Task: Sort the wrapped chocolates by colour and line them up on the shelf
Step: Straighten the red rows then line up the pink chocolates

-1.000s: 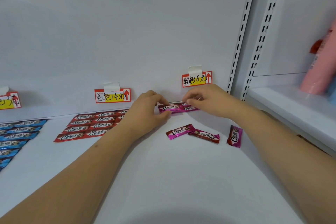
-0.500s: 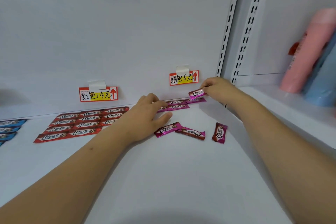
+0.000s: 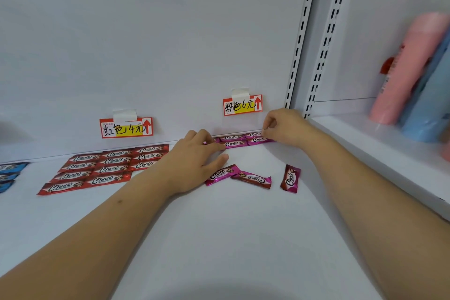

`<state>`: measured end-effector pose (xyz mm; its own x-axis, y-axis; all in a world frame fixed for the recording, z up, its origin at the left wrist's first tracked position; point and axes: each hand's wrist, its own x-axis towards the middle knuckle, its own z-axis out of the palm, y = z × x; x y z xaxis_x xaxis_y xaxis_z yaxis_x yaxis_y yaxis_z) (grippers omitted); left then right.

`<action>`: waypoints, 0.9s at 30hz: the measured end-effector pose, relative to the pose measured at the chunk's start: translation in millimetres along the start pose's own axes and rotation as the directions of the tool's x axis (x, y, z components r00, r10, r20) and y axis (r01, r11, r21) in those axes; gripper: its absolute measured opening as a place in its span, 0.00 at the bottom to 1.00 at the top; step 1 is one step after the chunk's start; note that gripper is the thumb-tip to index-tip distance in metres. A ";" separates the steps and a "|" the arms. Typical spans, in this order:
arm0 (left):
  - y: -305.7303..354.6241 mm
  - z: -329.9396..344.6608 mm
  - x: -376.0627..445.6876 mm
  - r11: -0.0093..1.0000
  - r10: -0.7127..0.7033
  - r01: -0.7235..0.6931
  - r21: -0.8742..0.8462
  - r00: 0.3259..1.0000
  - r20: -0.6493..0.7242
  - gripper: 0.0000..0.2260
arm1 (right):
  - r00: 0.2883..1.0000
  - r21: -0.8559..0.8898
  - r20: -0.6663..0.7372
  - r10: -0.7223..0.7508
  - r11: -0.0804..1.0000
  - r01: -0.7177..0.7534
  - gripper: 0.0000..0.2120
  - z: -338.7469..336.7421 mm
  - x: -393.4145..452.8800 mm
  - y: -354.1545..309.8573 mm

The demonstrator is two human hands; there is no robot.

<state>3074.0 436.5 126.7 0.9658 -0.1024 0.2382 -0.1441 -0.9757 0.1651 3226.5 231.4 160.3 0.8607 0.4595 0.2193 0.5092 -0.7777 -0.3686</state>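
My right hand (image 3: 286, 126) has its fingers curled, pinching the end of a glossy pink foil-wrapped chocolate (image 3: 254, 134) that lies flat against the back wall in the pink row (image 3: 239, 141). My left hand (image 3: 194, 161) rests open, fingers straight, fingertips pressing the left end of that row. Three loose pink crinkle-edged wrapped bars (image 3: 252, 178) lie near my left thumb on the smooth white matte shelf (image 3: 219, 238). To the left, shiny red wrapped chocolates (image 3: 107, 168) sit in tidy rows, and blue ones (image 3: 9, 174) at the edge. Two red-and-yellow paper price tags (image 3: 242, 105) are taped to the white back panel (image 3: 146, 44). Slotted metal uprights (image 3: 302, 36) divide the bays; blurred pink and blue cylindrical bottles (image 3: 411, 70) stand on the right.
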 end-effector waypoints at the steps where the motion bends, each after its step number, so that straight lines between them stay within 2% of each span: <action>1: -0.1 0.2 0.3 1.000 0.000 -0.001 0.007 1.000 0.003 0.25 | 1.000 -0.008 -0.011 -0.018 1.000 0.018 0.06 -1.6 -0.8 -1.3; 3: -0.3 0.4 0.6 1.000 -0.002 0.002 0.017 1.000 0.013 0.25 | 0.999 -0.007 0.002 -0.043 0.999 0.043 0.05 -5.5 -2.9 -4.4; 9: -1.4 1.0 2.1 0.999 0.005 -0.006 0.045 1.000 0.027 0.23 | 0.983 -0.062 0.160 -0.092 0.993 0.103 0.05 -4.2 -9.7 -11.2; 14: -3.5 3.9 3.3 0.999 0.011 -0.012 0.051 1.000 0.025 0.24 | 0.979 -0.041 0.175 -0.101 0.993 0.110 0.07 -1.8 -10.3 -12.9; 19: -2.9 -2.5 1.0 0.999 0.040 -0.040 0.002 0.999 -0.028 0.32 | 0.981 -0.051 0.153 -0.120 0.990 0.129 0.05 -3.4 -8.4 -13.3; 22: 2.2 -15.1 -2.1 0.995 0.065 -0.074 -0.068 0.991 -0.121 0.23 | 0.975 -0.009 0.152 -0.162 0.986 0.165 0.01 -12.5 -12.9 -21.5; 24: 6.1 -21.7 -6.3 0.980 0.026 -0.037 -0.193 0.998 -0.059 0.15 | 0.945 0.017 0.276 -0.173 0.984 0.175 0.05 -20.8 -22.3 -31.0; 27: 8.9 -23.7 -11.6 0.973 0.011 0.008 -0.229 0.997 0.079 0.14 | 0.831 -0.036 0.540 -0.136 0.982 0.183 0.15 -29.2 -39.5 -49.6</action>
<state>3056.4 433.6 148.1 0.9782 -0.1280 0.1634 -0.1823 -0.9061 0.3818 3167.2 239.3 196.3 0.6465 0.7188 -0.2557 0.6580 -0.6950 -0.2897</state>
